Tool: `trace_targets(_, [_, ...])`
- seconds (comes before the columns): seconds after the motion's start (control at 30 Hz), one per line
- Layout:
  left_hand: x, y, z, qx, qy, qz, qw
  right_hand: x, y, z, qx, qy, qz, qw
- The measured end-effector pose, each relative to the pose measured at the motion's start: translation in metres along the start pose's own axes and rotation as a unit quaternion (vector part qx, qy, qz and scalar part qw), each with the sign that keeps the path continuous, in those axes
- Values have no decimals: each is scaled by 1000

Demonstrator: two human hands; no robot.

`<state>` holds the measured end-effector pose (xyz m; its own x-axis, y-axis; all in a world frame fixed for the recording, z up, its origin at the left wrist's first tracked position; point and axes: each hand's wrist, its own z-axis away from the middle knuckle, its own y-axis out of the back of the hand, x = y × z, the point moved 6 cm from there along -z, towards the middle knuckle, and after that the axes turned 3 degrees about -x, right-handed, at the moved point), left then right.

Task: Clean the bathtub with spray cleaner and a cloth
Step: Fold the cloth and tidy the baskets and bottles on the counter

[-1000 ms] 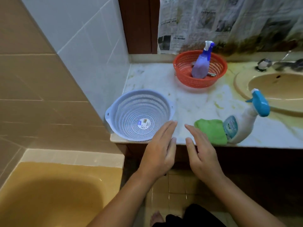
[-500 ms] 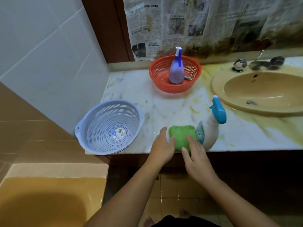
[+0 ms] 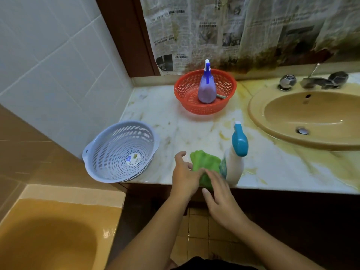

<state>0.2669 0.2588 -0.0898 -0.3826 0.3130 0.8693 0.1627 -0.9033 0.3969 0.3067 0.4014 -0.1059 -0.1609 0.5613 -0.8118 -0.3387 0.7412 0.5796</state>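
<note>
Green cloth point(image 3: 206, 162) at lower centre on the marble surface point(image 3: 175, 129), touching the white spray bottle point(image 3: 234, 168). Left hand point(image 3: 184, 177) fingers curl around its left edge. Right hand point(image 3: 220, 197) fingers lie straight on its near edge.

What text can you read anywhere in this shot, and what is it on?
Nothing reads clearly.
Newspaper on the wall: headlines and columns, too blurred to read.
Sticker inside the pale basket: too small to read.
Label on the white spray bottle: mostly turned away, blurred.
</note>
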Motion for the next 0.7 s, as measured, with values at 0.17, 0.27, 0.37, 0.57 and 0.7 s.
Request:
trace_targets(0.17, [22, 34, 35, 21, -112, -51, 992, -23, 20, 3, 50, 54, -66, 995])
trace_targets(0.27, [35, 61, 61, 15, -167, -52, 984, -46, 32, -1, 68, 97, -81, 990])
trace_targets(0.37, [45, 83, 84, -8, -200, -57, 978, -68, 39, -4, 61, 145, -72, 985])
trace_targets(0.57, [61, 128, 118, -7, -247, -96, 964, -107, 43, -11, -28, 225, -91, 970])
trace_targets(0.7, [56, 148, 127, 9, -247, -105, 963, -129, 39, -17, -41, 283, -75, 955])
